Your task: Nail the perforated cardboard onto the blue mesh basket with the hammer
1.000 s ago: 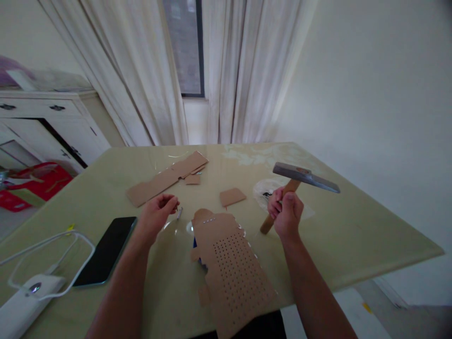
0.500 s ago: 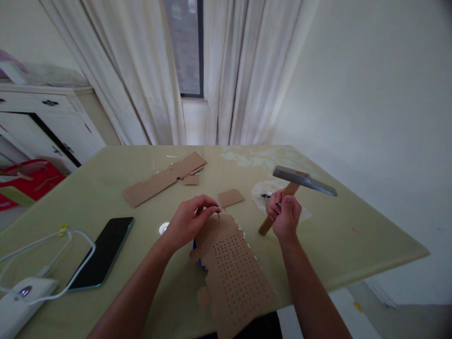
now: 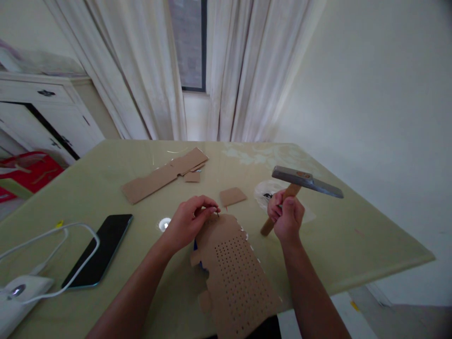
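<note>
Perforated cardboard sheet (image 3: 236,273) lies at the near middle of the table (image 3: 339,249), its far end under the left hand (image 3: 190,219). Thumb and fingers of that hand pinch a slim dark pin (image 3: 218,214), which points down at the sheet; whether its tip touches the cardboard is too small to tell. Rows of small holes cover the sheet's middle and near part, and a bit of something blue (image 3: 195,246) shows beneath its left edge. To the right, the right hand (image 3: 286,214) is closed around the wooden handle of a hammer (image 3: 306,180), whose steel head is raised above the table, well apart from the pin. Behind that hand lies a clear plastic bag (image 3: 262,194) with dark bits inside. Beyond the sheet rests a small cardboard piece (image 3: 232,196); farther left, a long cardboard strip (image 3: 162,177). Near left are a smartphone (image 3: 100,249) and a looped white cable (image 3: 94,238).
</note>
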`<state>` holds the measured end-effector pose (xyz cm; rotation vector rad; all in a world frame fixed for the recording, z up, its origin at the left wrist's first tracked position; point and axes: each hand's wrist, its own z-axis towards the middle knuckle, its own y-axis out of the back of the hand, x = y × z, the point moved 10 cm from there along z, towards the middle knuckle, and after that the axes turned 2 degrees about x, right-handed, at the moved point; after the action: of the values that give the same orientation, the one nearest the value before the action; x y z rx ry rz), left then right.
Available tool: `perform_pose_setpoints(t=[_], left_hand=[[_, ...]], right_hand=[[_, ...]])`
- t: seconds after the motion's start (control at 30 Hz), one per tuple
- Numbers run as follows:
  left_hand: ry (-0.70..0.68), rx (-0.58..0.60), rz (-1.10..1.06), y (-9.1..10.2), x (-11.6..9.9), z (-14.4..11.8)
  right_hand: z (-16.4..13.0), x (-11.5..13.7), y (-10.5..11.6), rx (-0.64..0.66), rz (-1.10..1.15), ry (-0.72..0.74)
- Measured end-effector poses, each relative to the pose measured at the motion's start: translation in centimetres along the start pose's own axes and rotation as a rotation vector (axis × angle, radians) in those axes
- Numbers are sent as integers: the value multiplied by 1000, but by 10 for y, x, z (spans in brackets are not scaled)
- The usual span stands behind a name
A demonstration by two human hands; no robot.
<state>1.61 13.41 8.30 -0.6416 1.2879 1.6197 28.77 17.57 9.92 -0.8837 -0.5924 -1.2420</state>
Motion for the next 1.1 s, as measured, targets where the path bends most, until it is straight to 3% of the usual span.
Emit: perform_pose_setpoints(t=[0.5, 1.1], left_hand=[[-12, 25, -21, -4, 8, -2], [-72, -2, 112, -3, -2, -2]], right_hand=[[0, 4, 6, -9, 41, 30], [0, 2, 1, 7, 55, 12]])
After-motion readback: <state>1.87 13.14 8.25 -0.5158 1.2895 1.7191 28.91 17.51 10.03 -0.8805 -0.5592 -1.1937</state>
